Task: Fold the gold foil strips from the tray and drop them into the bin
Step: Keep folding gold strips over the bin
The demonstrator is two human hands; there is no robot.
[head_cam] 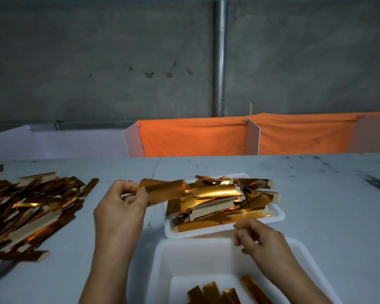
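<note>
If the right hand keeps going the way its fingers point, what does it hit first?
The right hand points up and left, fingers loosely curled and holding nothing. First in that line is probably the tray's near rim, then the strips piled in it, though height above the rim is unclear.

Hands: two. White tray point(276, 212): one. White bin point(162, 257): one. Folded gold strips in bin point(215, 292): four visible. Loose strip heaps: two, uncountable.

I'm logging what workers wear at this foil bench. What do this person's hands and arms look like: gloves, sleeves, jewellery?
Both are bare. The left hand and right hand wear no gloves, and no rings or watch show. Both forearms are uncovered as far as the bottom edge of the picture, with no sleeve in view. Nails look short and unpainted, though the image is slightly soft.
</note>
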